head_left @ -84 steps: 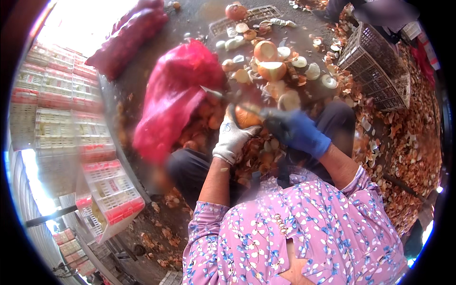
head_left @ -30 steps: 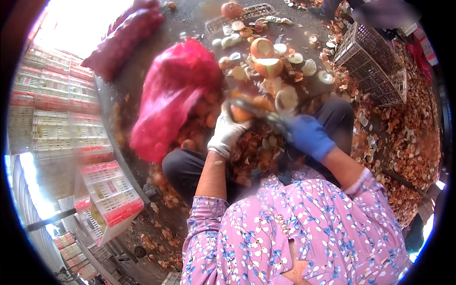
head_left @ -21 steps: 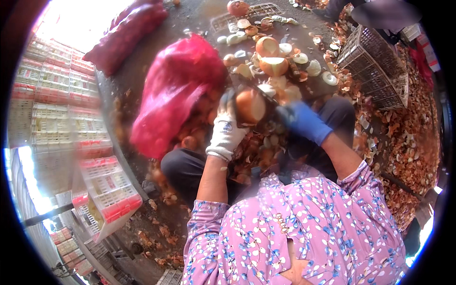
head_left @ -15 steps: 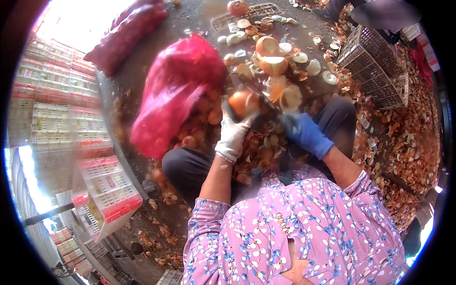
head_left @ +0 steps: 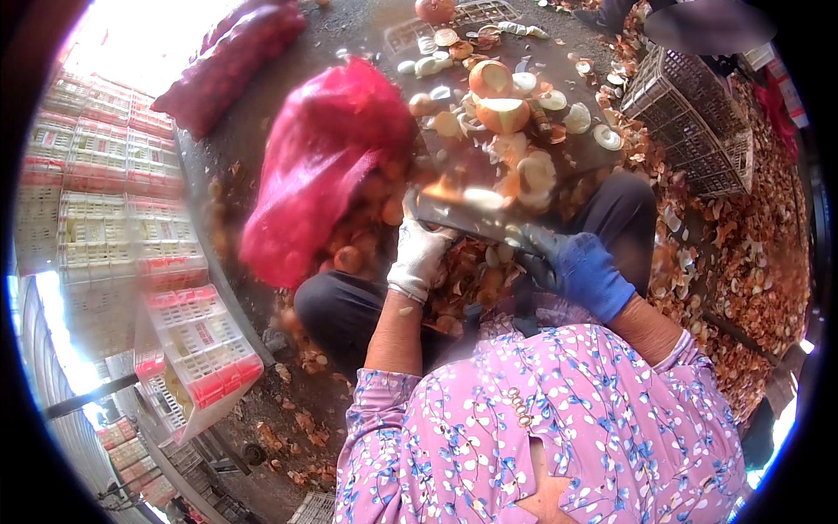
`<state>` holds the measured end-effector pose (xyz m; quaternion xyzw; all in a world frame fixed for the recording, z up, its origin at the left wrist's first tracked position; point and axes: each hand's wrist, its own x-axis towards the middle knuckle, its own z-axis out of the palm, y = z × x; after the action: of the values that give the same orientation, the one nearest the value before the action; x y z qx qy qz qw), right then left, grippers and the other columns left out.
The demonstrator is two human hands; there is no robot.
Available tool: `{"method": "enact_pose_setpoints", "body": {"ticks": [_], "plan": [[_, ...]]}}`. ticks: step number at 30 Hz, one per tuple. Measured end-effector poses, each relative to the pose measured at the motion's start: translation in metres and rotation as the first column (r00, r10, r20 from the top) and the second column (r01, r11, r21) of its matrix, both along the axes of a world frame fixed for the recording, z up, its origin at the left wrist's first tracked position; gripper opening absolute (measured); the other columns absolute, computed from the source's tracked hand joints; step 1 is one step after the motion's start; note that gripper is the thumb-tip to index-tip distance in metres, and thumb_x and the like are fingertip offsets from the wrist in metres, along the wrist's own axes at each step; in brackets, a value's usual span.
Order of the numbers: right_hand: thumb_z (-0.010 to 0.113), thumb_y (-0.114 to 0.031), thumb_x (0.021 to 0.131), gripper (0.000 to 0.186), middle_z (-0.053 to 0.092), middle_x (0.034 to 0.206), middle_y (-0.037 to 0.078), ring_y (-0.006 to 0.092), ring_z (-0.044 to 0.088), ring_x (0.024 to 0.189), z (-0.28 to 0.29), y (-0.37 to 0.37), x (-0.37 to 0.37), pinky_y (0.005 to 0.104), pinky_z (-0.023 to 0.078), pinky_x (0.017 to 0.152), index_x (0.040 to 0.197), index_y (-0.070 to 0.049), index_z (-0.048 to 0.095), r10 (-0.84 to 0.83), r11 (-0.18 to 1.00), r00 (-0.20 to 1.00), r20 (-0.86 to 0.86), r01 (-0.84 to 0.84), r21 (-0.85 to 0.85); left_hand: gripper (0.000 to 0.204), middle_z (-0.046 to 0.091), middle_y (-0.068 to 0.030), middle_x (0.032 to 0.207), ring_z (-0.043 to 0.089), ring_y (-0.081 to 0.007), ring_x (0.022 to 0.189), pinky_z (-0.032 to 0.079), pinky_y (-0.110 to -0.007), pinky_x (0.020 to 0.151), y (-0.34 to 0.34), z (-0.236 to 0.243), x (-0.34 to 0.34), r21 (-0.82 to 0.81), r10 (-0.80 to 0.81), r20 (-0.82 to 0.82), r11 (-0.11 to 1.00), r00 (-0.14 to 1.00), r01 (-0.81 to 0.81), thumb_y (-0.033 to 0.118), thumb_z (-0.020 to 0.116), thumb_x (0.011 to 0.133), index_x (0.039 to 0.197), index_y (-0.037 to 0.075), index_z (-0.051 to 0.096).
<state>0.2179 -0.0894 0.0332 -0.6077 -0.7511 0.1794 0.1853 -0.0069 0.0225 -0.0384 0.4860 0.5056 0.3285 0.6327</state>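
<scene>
My left hand (head_left: 421, 253), in a whitish glove, is closed on an onion (head_left: 443, 187) that is blurred and partly hidden behind a blade. A broad dark knife (head_left: 467, 220) lies across the near side of that onion, its tip end by my left fingers. My right hand (head_left: 583, 267), in a blue glove with a darker palm, is wrapped round the knife's handle, which its fingers hide. A pale cut face (head_left: 485, 198) shows just beyond the blade. Farther off lie two onions with their tops cut off, a nearer one (head_left: 503, 115) and a farther one (head_left: 491, 79).
A pink mesh sack (head_left: 319, 157) spills onions at my left; another full sack (head_left: 231, 65) lies behind it. Stacked crates (head_left: 96, 210) line the left side. At right, a plastic crate (head_left: 685, 118) stands amid heaps of onion skins (head_left: 742, 288). Cut slices (head_left: 606, 137) litter the ground ahead.
The knife has swung left across the onion, and my right hand has come lower and slightly right. My left hand has drawn a little toward me, still holding the onion.
</scene>
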Motion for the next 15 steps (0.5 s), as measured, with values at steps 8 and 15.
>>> {"method": "enact_pose_setpoints", "body": {"ticks": [8,15], "plan": [[0.059,-0.024,0.093,0.027,0.063,0.073,0.021,0.0363,0.064,0.063,0.046,-0.002,0.004,0.0442,0.048,0.054,0.109,-0.003,0.059,0.039,0.989,0.999,-0.008,-0.040,-0.144,0.096,0.062,-0.0118,0.114,0.064,-0.0194,0.097,0.052,-0.030,0.086,-0.007,0.004,0.001,0.135,-0.094,-0.158,0.984,0.983,0.116,0.002,0.080,0.071,0.147,0.000,0.021],[0.055,-0.030,0.095,0.026,0.065,0.075,0.019,0.0381,0.065,0.068,0.041,0.030,-0.021,0.0460,0.050,0.059,0.101,-0.005,0.060,-0.007,0.979,0.999,-0.041,-0.001,-0.205,0.088,0.060,-0.0166,0.118,0.061,-0.0263,0.106,0.048,-0.034,0.094,-0.014,0.013,0.010,0.251,-0.085,-0.341,0.952,0.936,0.178,0.011,0.082,0.068,0.139,-0.001,0.032]]}}
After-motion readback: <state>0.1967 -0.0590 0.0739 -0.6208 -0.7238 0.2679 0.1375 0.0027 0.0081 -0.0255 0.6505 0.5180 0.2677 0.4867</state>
